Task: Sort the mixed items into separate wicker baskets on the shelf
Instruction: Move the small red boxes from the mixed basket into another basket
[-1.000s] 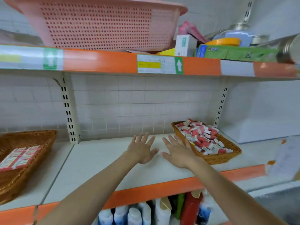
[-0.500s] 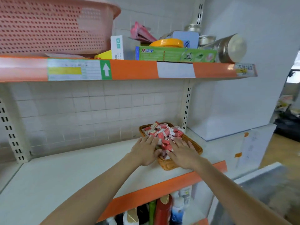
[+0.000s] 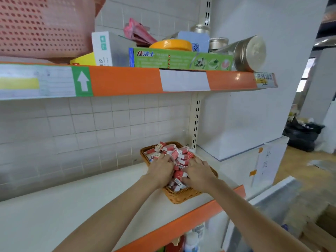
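My left hand (image 3: 161, 169) and right hand (image 3: 199, 172) are both down in the wicker basket (image 3: 183, 196) at the right end of the white shelf (image 3: 72, 206), fingers curled into the heap of small red-and-white boxes (image 3: 174, 153). Whether either grips one, I cannot tell. Above, a green toothpaste carton (image 3: 181, 59) lies beside a metal tin (image 3: 249, 52).
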A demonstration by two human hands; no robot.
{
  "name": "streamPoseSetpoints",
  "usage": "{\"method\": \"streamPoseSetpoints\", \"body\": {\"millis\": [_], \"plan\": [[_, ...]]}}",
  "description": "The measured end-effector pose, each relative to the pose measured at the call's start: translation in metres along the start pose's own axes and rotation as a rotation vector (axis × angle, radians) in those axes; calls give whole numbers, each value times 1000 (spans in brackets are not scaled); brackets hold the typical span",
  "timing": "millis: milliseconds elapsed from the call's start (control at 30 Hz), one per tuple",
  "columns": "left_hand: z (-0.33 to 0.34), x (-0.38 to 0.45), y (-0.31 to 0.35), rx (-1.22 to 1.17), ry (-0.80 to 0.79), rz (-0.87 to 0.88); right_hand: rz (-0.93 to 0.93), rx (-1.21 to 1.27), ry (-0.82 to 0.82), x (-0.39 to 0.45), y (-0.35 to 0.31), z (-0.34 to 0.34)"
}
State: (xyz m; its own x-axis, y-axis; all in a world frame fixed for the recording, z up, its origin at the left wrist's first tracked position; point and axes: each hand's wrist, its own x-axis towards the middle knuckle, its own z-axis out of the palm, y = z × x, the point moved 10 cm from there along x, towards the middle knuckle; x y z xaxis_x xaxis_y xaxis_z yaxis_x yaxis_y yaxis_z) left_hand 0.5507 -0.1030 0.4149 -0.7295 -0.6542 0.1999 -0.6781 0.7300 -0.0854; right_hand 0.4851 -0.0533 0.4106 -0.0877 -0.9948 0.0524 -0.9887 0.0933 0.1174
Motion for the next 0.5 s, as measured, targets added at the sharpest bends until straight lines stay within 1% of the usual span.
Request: {"method": "streamPoseSetpoints", "body": {"millis": [167,233,333,500], "plan": [[0,2,-5,-56,45,-58,-19,1,41,1,-3,-5],[-5,-1,-9,-110,93,-85,-24,44,81,-1,-4,-8],[-14,-10,-20,-218,174,-134,-7,150,192,-6,-2,-20],[-29,-39,-39,-343,222,-236,-38,287,346,-12,-14,-37]]}}
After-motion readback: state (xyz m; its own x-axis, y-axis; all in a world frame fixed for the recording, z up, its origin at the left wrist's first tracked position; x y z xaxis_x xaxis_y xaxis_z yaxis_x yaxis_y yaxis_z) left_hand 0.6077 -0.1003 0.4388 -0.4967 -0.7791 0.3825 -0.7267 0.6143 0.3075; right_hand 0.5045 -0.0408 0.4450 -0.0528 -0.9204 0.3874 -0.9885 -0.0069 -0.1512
